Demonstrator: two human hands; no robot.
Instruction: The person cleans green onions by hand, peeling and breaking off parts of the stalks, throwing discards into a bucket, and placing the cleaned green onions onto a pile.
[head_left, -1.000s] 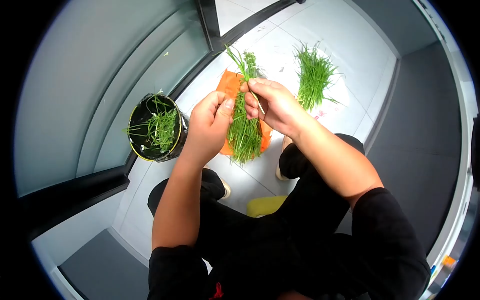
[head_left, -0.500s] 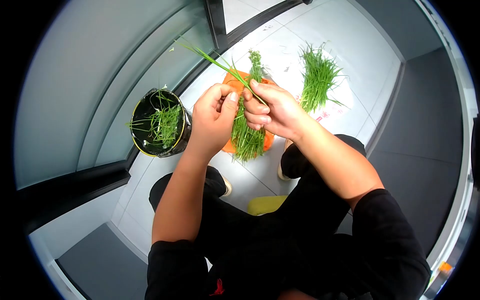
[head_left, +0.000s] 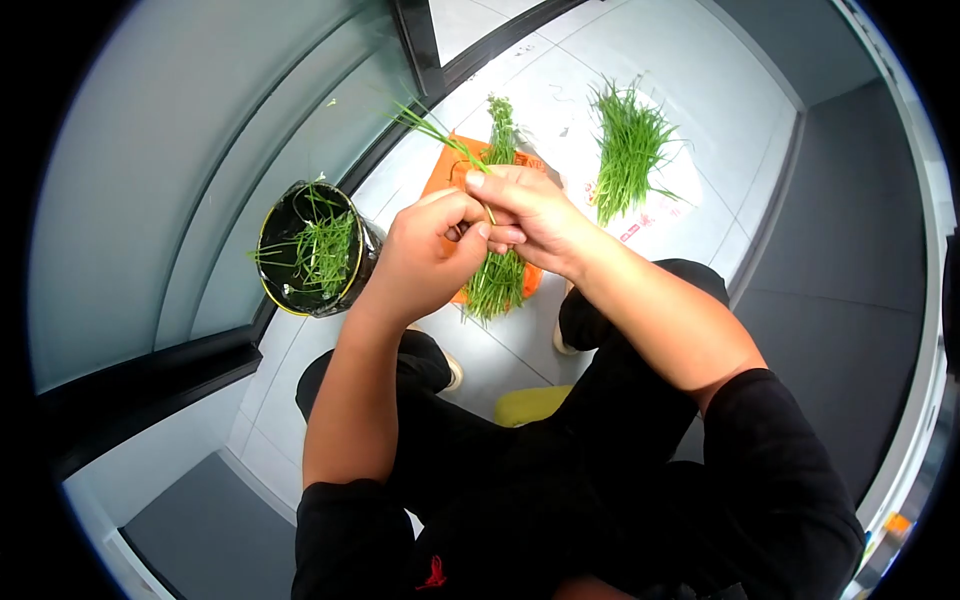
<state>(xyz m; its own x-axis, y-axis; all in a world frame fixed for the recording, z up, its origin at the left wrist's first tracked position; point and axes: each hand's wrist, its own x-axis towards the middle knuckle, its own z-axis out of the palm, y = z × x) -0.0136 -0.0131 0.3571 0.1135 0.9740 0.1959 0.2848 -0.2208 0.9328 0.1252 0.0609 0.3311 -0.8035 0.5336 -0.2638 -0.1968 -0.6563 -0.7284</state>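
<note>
A few long green chives (head_left: 437, 134) rise up and to the left from my right hand (head_left: 538, 215), whose thumb and fingers are closed around them. My left hand (head_left: 432, 250) is closed in a pinch at the lower stem ends, its thumb tip touching the fingers of the right hand. Below both hands a bundle of chives (head_left: 495, 287) lies on an orange sheet (head_left: 440, 180), partly hidden by the hands. Farther right, a second pile of chives (head_left: 628, 150) rests on a white printed sheet (head_left: 680, 180) on the floor.
To the left stands a bin (head_left: 368, 250) lined with a black bag, with loose green scraps (head_left: 325, 255) inside. A frosted glass panel (head_left: 200, 170) with a black frame is behind it. A yellow-green object (head_left: 530, 405) sits between my legs on the tiled floor (head_left: 480, 355).
My left hand has moved right and slightly down to the stem ends, meeting the right hand. The right hand has shifted slightly left, and the held chives now show a shorter length above it.
</note>
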